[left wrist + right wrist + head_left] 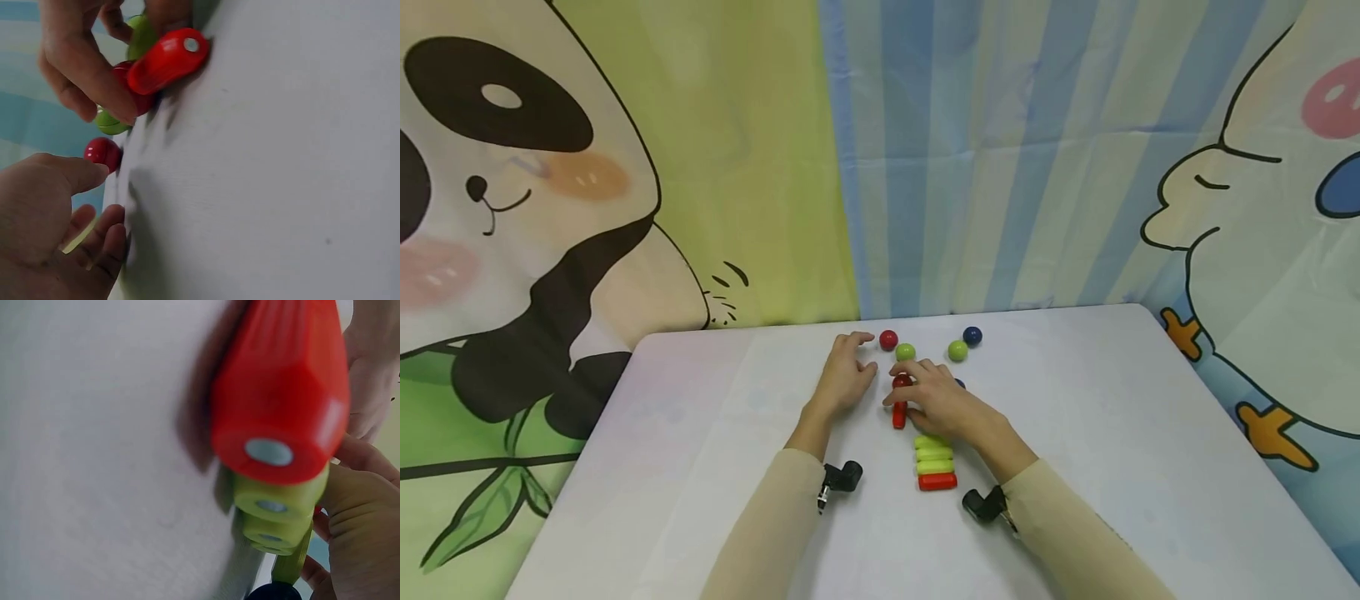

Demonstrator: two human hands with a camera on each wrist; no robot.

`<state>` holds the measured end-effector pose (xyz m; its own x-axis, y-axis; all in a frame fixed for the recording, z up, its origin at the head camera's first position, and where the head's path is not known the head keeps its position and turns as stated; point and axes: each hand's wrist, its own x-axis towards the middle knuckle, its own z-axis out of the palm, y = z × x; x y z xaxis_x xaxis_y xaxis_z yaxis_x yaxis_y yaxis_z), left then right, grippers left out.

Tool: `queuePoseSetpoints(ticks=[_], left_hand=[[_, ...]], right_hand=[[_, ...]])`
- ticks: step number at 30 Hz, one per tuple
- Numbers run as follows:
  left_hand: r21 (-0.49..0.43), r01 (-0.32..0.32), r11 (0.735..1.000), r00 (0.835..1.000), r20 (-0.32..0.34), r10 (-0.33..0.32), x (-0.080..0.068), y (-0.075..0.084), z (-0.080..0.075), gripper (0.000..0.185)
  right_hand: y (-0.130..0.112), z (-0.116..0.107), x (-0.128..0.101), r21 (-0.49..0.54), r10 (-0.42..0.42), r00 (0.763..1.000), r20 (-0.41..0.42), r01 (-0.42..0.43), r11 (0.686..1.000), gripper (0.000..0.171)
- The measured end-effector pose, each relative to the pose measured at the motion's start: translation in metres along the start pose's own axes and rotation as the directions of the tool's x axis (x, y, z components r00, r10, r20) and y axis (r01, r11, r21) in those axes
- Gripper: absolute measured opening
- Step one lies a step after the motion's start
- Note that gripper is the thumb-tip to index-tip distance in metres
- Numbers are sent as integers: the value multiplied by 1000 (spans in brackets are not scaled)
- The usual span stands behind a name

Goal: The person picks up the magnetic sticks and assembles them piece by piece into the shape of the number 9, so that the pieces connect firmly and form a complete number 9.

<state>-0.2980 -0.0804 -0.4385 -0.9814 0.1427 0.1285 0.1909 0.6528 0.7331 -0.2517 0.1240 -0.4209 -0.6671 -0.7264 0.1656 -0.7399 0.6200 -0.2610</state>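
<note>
My right hand (943, 400) curls its fingers round a red magnetic rod (898, 417), with a red ball (901, 381) at the rod's far end. In the left wrist view, the rod (169, 59) shows a silver tip, and a finger crosses the ball. My left hand (844, 375) is to the left, fingers loosely bent and thumb apart, holding nothing. Its thumb is near another red ball (103, 153) in the left wrist view. Below my right hand lies a row of yellow-green rods (934, 454) with a red rod (937, 482) at the near end.
Toward the table's (722, 467) far edge sit a red ball (888, 340), two green balls (906, 352) and a dark blue ball (972, 336). Another blue ball (960, 383) is partly hidden behind my right hand. A printed curtain (925, 167) hangs behind the table.
</note>
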Motion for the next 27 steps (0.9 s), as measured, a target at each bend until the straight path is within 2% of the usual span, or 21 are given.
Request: queuePoseSetpoints(ticks=[4, 12, 16, 19, 23, 27], left_hand=[[50, -14, 999, 1000, 13, 14, 3, 2, 3, 48], [72, -22, 997, 1000, 19, 21, 7, 8, 10, 47], [111, -55, 992, 998, 23, 53, 9, 8, 13, 51], [137, -74, 988, 996, 55, 67, 11, 10, 14, 58], [167, -80, 983, 992, 107, 63, 16, 12, 16, 63], [182, -54, 982, 996, 80, 40, 20, 15, 18, 57]], right_hand=[[2, 0, 0, 1, 14, 1000, 8, -14, 1000, 30], [8, 3, 4, 44, -42, 999, -8, 43, 998, 28], [11, 4, 5, 62, -60, 998, -22, 61, 996, 29], [13, 5, 7, 55, -70, 997, -27, 71, 996, 29], [17, 7, 8, 45, -76, 997, -19, 77, 996, 29], [21, 7, 9, 33, -70, 997, -23, 71, 997, 29]])
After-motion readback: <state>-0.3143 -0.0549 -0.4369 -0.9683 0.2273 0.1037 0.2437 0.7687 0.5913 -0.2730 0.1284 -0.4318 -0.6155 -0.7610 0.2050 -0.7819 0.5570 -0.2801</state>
